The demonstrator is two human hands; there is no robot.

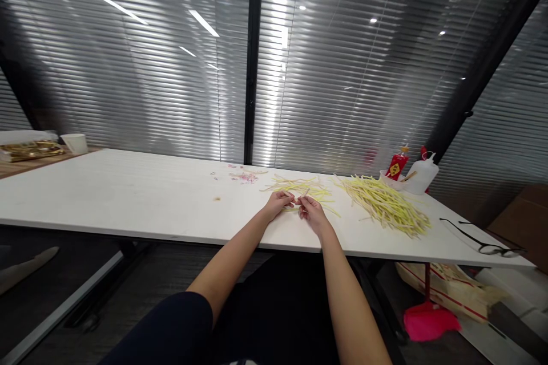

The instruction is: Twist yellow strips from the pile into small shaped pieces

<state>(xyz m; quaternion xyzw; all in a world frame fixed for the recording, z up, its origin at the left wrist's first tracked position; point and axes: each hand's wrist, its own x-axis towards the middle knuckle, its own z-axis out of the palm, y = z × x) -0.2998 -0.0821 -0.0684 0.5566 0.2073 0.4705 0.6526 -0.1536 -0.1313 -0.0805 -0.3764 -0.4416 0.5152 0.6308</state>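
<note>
My left hand (279, 204) and my right hand (311, 210) almost meet just above the white table (149, 188), fingers pinched. A thin pale stalk (307, 191) pokes up from my right fingertips. What my left fingertips pinch is too small to make out. Loose yellow-green stalks (317, 187) lie scattered just behind and beneath my hands. Further right is a large heap of long thin yellow-green stalks (385, 205). Behind and left of my hands lie small pink scraps (246, 177).
At the back right stand a red-labelled bottle (396, 165), a white squeeze bottle (422, 175) and a bowl (391, 182). Black-framed glasses (492, 249) lie at the right edge. A white cup (75, 143) sits far left. A pink dustpan (430, 320) is below the table.
</note>
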